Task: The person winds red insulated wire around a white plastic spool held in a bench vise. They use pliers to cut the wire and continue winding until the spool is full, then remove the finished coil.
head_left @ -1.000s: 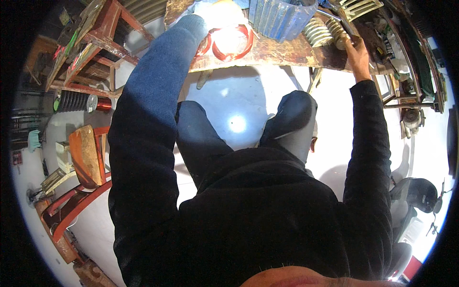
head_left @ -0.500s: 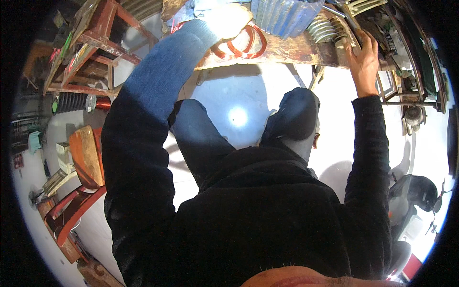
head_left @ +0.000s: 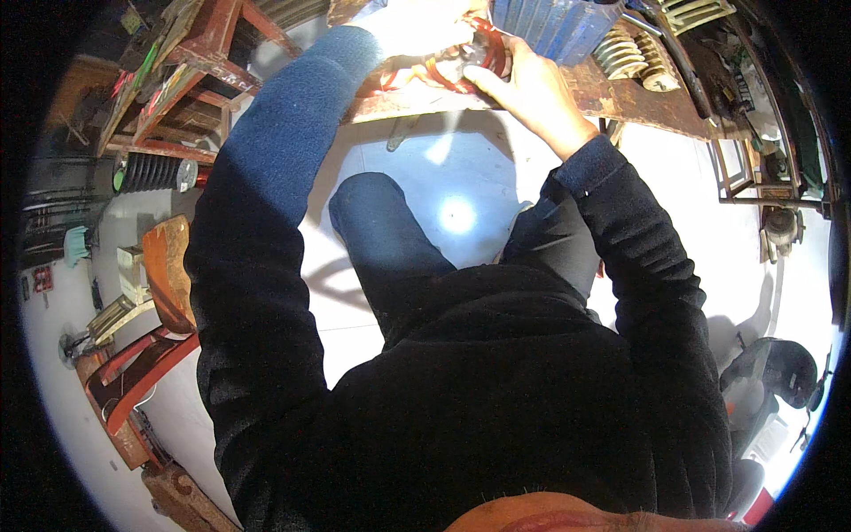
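Coils of reddish copper wire (head_left: 490, 43) are at the front edge of a worn wooden workbench (head_left: 403, 108), between my two hands. My right hand (head_left: 541, 97) is closed on the coil's right side, its thumb on the near side and its fingers bent behind. A small greyish, shiny piece (head_left: 456, 66) shows by the thumb, too glared to name. My left hand (head_left: 421, 31) reaches in at the coil's left, washed out by bright light, so its fingers do not show clearly.
Blue ribbed plastic (head_left: 554, 31) lies behind the coils. Curved, ribbed pale parts (head_left: 620, 53) and a dark metal bar (head_left: 687, 71) sit further right. A reddish wooden frame (head_left: 213, 53) and a black ribbed spool (head_left: 155, 173) stand left; an orange-brown chair (head_left: 168, 266) is lower.
My right hand has left the ribbed parts and bar on the right and moved left to the wire coil. My left hand stays near the coil; the view has shifted slightly.
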A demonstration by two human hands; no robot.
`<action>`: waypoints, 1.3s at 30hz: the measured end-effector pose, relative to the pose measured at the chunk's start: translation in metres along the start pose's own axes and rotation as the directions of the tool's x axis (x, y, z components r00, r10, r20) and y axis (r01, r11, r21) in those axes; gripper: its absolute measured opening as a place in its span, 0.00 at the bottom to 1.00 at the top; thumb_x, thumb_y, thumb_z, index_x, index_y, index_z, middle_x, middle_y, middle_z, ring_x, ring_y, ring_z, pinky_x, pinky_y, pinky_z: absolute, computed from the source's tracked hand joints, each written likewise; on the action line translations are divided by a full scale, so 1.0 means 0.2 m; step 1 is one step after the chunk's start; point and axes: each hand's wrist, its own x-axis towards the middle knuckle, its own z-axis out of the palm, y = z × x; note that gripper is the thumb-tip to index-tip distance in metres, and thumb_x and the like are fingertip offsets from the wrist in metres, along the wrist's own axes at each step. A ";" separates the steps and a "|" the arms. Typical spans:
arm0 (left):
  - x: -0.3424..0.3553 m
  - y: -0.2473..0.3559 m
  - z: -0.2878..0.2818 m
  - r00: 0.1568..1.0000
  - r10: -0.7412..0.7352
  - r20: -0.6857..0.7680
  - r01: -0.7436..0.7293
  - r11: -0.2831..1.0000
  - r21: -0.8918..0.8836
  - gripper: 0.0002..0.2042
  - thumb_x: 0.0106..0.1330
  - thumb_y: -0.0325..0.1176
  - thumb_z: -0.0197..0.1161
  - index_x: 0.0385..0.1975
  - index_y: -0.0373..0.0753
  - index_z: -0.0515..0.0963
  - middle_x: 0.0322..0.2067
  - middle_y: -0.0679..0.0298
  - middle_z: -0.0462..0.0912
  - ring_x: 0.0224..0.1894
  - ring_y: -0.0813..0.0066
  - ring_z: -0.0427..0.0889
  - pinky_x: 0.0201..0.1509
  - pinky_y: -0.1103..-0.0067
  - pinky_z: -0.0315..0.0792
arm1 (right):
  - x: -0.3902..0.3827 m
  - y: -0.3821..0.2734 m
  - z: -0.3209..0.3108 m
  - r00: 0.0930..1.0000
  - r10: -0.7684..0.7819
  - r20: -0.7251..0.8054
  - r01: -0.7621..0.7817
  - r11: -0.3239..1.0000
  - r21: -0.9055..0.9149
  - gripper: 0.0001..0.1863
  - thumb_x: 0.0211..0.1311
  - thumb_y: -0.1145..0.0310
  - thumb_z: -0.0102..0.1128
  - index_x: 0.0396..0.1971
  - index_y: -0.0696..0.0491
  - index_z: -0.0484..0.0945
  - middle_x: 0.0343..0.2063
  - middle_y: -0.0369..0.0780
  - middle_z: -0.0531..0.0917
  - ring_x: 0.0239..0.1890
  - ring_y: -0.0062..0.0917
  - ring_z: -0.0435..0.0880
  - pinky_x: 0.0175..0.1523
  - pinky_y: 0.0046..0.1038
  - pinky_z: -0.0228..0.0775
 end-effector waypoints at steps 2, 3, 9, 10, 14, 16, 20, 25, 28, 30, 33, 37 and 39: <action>-0.06 0.01 -0.06 1.000 -0.001 -0.021 -0.001 0.998 -0.062 0.06 0.72 0.34 0.60 0.40 0.39 0.76 0.36 0.60 0.79 0.35 0.69 0.78 0.39 0.72 0.74 | 0.04 -0.03 0.02 0.999 -0.032 -0.012 0.033 0.993 0.113 0.32 0.67 0.45 0.64 0.55 0.61 0.79 0.35 0.47 0.88 0.35 0.31 0.90 0.43 0.31 0.82; -0.08 0.01 -0.09 0.999 -0.003 -0.037 0.000 0.996 -0.086 0.06 0.72 0.34 0.60 0.40 0.39 0.76 0.36 0.60 0.79 0.35 0.69 0.78 0.39 0.72 0.74 | 0.07 -0.04 0.01 0.997 0.042 0.064 -0.055 0.974 0.219 0.30 0.68 0.47 0.64 0.53 0.60 0.80 0.30 0.46 0.87 0.31 0.29 0.90 0.38 0.30 0.82; -0.25 -0.01 -0.23 0.988 -0.020 -0.150 -0.017 0.970 -0.241 0.07 0.72 0.34 0.60 0.41 0.38 0.76 0.37 0.60 0.79 0.36 0.68 0.79 0.40 0.72 0.75 | 0.23 -0.14 0.06 0.956 0.130 0.262 -0.271 0.728 0.630 0.16 0.77 0.59 0.57 0.50 0.58 0.76 0.28 0.37 0.86 0.20 0.16 0.83 0.25 0.20 0.80; -0.28 -0.02 -0.24 0.984 -0.028 -0.174 -0.020 0.963 -0.268 0.07 0.72 0.34 0.60 0.41 0.38 0.76 0.37 0.60 0.79 0.37 0.68 0.79 0.40 0.72 0.75 | 0.24 -0.16 0.07 0.963 0.092 0.253 -0.246 0.679 0.692 0.16 0.77 0.59 0.57 0.50 0.58 0.76 0.28 0.37 0.86 0.20 0.15 0.82 0.25 0.20 0.80; -0.36 -0.06 -0.25 0.965 -0.050 -0.259 -0.053 0.924 -0.378 0.07 0.72 0.34 0.60 0.42 0.38 0.76 0.38 0.59 0.79 0.37 0.68 0.79 0.41 0.72 0.75 | 0.31 -0.24 0.09 0.960 0.101 0.261 -0.263 0.644 0.719 0.17 0.77 0.59 0.57 0.51 0.58 0.76 0.27 0.38 0.86 0.18 0.16 0.81 0.25 0.20 0.80; -0.38 -0.08 -0.24 0.952 -0.067 -0.299 -0.072 0.900 -0.431 0.07 0.72 0.34 0.60 0.43 0.37 0.76 0.39 0.59 0.80 0.38 0.68 0.79 0.42 0.72 0.76 | 0.34 -0.27 0.09 0.950 0.089 0.299 -0.277 0.680 0.679 0.20 0.77 0.57 0.58 0.52 0.59 0.76 0.27 0.38 0.86 0.19 0.16 0.82 0.26 0.20 0.80; -0.40 -0.13 -0.22 0.924 -0.106 -0.367 -0.102 0.857 -0.504 0.08 0.72 0.34 0.60 0.43 0.37 0.76 0.39 0.59 0.80 0.38 0.68 0.80 0.42 0.72 0.76 | 0.36 -0.29 0.11 0.955 0.068 0.287 -0.252 0.694 0.674 0.23 0.73 0.53 0.62 0.39 0.64 0.82 0.28 0.46 0.87 0.23 0.24 0.88 0.27 0.21 0.83; -0.40 -0.17 -0.17 0.889 -0.155 -0.431 -0.136 0.808 -0.573 0.08 0.72 0.34 0.60 0.45 0.37 0.76 0.40 0.58 0.80 0.39 0.67 0.80 0.43 0.72 0.77 | 0.39 -0.26 0.20 0.970 0.122 0.208 -0.209 0.857 0.471 0.24 0.71 0.52 0.64 0.40 0.63 0.83 0.29 0.48 0.88 0.23 0.23 0.88 0.29 0.21 0.83; -0.39 -0.18 -0.15 0.872 -0.174 -0.457 -0.151 0.794 -0.589 0.09 0.73 0.34 0.60 0.45 0.36 0.76 0.41 0.58 0.80 0.40 0.67 0.81 0.44 0.72 0.77 | 0.41 -0.25 0.23 0.995 0.037 0.092 -0.072 0.906 0.418 0.25 0.72 0.52 0.63 0.46 0.65 0.82 0.26 0.47 0.88 0.22 0.25 0.89 0.27 0.22 0.83; -0.40 -0.19 -0.14 0.868 -0.179 -0.464 -0.155 0.789 -0.595 0.09 0.73 0.33 0.60 0.46 0.36 0.76 0.41 0.58 0.80 0.40 0.67 0.81 0.44 0.72 0.77 | 0.42 -0.24 0.22 0.924 0.084 0.373 -0.309 0.740 0.597 0.25 0.73 0.53 0.62 0.48 0.66 0.81 0.25 0.47 0.88 0.21 0.26 0.89 0.26 0.23 0.83; -0.42 -0.19 -0.13 0.869 -0.170 -0.465 -0.169 0.781 -0.601 0.09 0.73 0.33 0.60 0.46 0.36 0.76 0.42 0.57 0.80 0.41 0.67 0.81 0.45 0.72 0.77 | 0.44 -0.26 0.19 0.926 0.089 0.366 -0.308 0.737 0.601 0.20 0.75 0.55 0.61 0.42 0.61 0.81 0.24 0.42 0.86 0.18 0.21 0.83 0.23 0.20 0.78; -0.46 -0.20 -0.14 0.884 -0.145 -0.445 -0.174 0.781 -0.600 0.10 0.73 0.33 0.60 0.47 0.35 0.76 0.43 0.57 0.81 0.42 0.67 0.81 0.45 0.72 0.78 | 0.44 -0.29 0.16 0.939 0.070 0.336 -0.280 0.722 0.633 0.15 0.76 0.59 0.60 0.38 0.58 0.79 0.21 0.37 0.83 0.13 0.17 0.78 0.19 0.18 0.72; -0.46 -0.20 -0.16 0.888 -0.134 -0.439 -0.178 0.782 -0.597 0.10 0.73 0.33 0.60 0.48 0.35 0.76 0.43 0.57 0.81 0.42 0.67 0.81 0.46 0.72 0.78 | 0.45 -0.30 0.15 0.946 0.018 0.322 -0.229 0.744 0.628 0.14 0.77 0.61 0.59 0.39 0.58 0.79 0.19 0.35 0.82 0.13 0.15 0.76 0.18 0.17 0.70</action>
